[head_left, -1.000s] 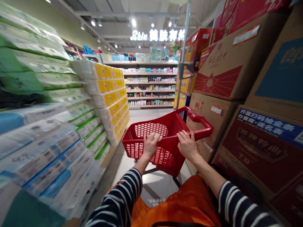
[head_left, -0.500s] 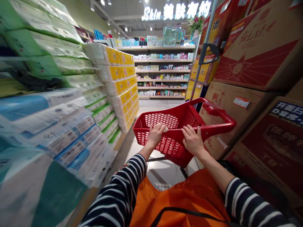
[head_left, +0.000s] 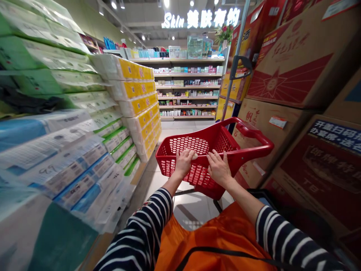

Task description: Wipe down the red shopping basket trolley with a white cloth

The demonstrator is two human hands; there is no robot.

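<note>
A red plastic shopping cart (head_left: 194, 169) with a perforated basket stands sideways in front of me. My left hand (head_left: 184, 162) has its fingers curled over the basket's near rim. A small whitish piece shows by its fingertips, too small to name. To the right, my right hand (head_left: 219, 168) grips the same rim, fingers bent over the top and thumb raised. The cart's red handle (head_left: 263, 145) sticks out to the right, touched by neither hand. Inside the basket, the part I can see shows only red mesh. The fingertips beyond the rim are partly hidden.
Tissue packs (head_left: 135, 98) are stacked along the left, with blue-and-white packs (head_left: 84, 162) nearer me. Cardboard cartons (head_left: 293, 75) rise at the right, by a metal pole (head_left: 236, 56) with a grey handle. Cosmetics shelves (head_left: 188, 86) stand ahead, beyond a tiled floor (head_left: 186, 207).
My right hand has slid a little left along the rim, closer to my left hand. The cart and surroundings sit slightly further left in view. Both hands stay on the rim.
</note>
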